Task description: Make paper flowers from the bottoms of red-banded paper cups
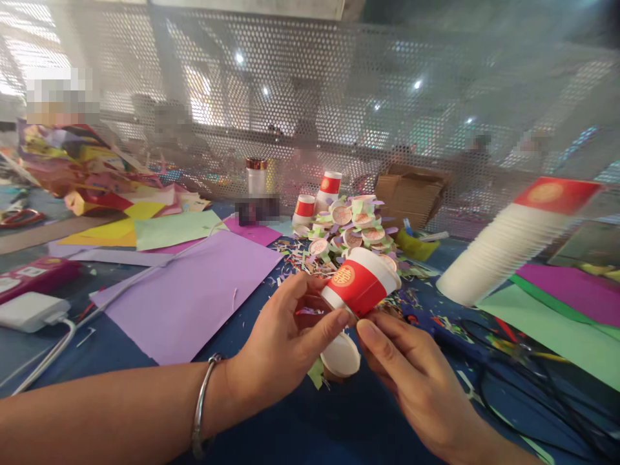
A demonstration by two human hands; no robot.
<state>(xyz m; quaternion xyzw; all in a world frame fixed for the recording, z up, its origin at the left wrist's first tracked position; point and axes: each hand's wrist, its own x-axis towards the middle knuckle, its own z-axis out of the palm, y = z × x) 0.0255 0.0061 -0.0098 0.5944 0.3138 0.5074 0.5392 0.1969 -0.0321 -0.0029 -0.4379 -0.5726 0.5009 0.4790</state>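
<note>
A red and white paper cup (361, 282) with a gold emblem is held tilted between both hands, its rim toward the upper right. My left hand (290, 329) is closed round its base, thumb on the side. My right hand (411, 368) pinches the cup's lower edge between thumb and fingers. Just below, a short cut-down cup (340, 357) sits on the blue table, a scrap of green paper beside it. Behind the held cup rises a heap of small cup pieces (351, 223) with green and purple paper bits.
Two upturned cups (330, 185) stand behind the heap. A tall leaning cup stack (513, 242) is at right, near black cables (508, 394). Purple paper (203, 290), a power strip (36, 278) and a white charger (31, 312) lie left. A perforated metal screen (300, 84) closes the back.
</note>
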